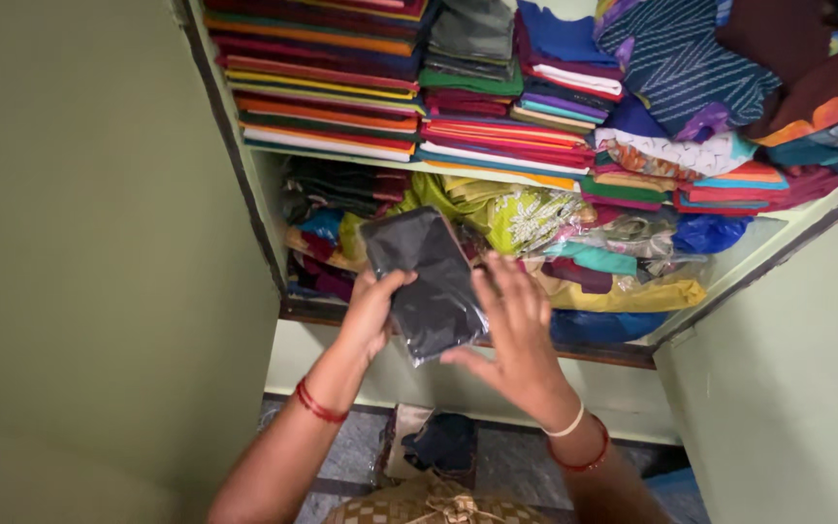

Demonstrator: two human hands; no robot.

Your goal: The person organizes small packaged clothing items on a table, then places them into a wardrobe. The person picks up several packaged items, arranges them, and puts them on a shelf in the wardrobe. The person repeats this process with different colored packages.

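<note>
A woven bag [435, 505] with a checked top sits closest to the lens at the bottom edge, and just beyond it a dark cloth [445, 442] lies on the grey floor [351, 456]. Above these, two forearms rise toward a wall cupboard. The left hand [372, 312], with a red thread at its wrist, grips the left edge of a dark packet [426, 281], thumb on the front and fingers behind it. The right hand [513, 325], wearing a white band and a red bangle, lies against the packet's right edge with its fingers spread flat and the thumb tucked under the lower corner, so the packet is pinched between both hands. The packet is a flat folded black fabric in clear glossy plastic, tilted so its top leans left, held in the air in front of the lower shelf [322, 312]. That shelf is crammed with loose, crumpled fabrics, among them a yellow-green printed one [511, 213], a blue bundle [705, 233] and several clear bags. The upper shelf [341, 155] carries neat stacks of folded cloth [322, 78] in red, orange, yellow, green and purple, with a striped blue piece [681, 63] draped at the right. Pale green walls [80, 243] frame the cupboard on both sides.
</note>
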